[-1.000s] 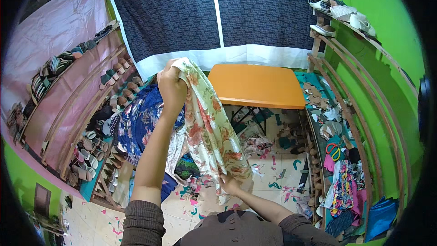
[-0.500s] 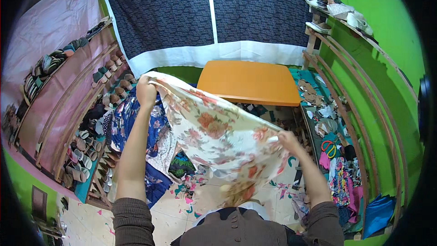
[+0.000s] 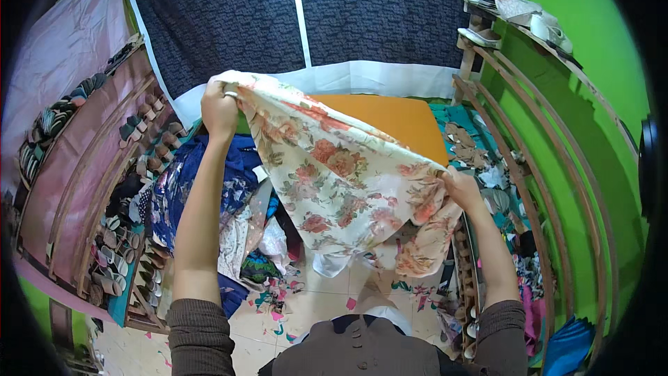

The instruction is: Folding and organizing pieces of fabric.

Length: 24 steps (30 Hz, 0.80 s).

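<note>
Matt floral cloth (image 3: pixel 341 181) (thin, softly creased), smooth orange tabletop (image 3: pixel 400 122).

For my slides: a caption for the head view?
Left hand and right hand hold floral cloth spread above orange table.

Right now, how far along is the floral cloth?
Done: the floral cloth is off the pile, spread in the air between left hand and right hand. In hand: both grip its top edge; it sags, no fold yet. Left: the blue fabric pile and scraps on the floor lie unsorted.

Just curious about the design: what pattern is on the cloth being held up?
Cream cloth with pink-orange flowers, head view.
</note>
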{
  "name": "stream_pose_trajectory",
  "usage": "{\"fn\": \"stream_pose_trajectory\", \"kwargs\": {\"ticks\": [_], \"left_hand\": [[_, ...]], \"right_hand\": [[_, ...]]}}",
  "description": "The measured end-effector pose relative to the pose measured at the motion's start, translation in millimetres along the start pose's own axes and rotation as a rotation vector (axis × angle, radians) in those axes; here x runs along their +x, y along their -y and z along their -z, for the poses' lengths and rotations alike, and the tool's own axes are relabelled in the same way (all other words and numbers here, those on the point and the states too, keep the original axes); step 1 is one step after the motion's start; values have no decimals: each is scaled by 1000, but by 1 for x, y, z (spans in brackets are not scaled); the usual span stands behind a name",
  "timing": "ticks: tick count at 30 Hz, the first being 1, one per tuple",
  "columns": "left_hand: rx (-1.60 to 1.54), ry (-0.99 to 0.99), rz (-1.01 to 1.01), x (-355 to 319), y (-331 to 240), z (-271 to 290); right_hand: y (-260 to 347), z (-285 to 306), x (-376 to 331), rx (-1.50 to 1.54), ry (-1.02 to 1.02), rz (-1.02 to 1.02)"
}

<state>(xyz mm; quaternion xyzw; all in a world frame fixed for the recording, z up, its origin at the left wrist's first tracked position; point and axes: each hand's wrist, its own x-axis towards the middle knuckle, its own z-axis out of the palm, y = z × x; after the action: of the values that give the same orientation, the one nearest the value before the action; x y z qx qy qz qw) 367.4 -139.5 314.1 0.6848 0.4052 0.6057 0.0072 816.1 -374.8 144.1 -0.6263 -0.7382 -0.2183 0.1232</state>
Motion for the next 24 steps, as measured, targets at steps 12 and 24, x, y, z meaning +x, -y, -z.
{"fn": "stream_pose_trajectory", "kwargs": {"ticks": [12, 24], "left_hand": [[216, 54, -243, 35, -37, -47], [262, 100, -92, 53, 11, -117]], "right_hand": [[-131, 31, 118, -252, -562, -498], [-179, -8, 166, -188, -606, -464]]}}
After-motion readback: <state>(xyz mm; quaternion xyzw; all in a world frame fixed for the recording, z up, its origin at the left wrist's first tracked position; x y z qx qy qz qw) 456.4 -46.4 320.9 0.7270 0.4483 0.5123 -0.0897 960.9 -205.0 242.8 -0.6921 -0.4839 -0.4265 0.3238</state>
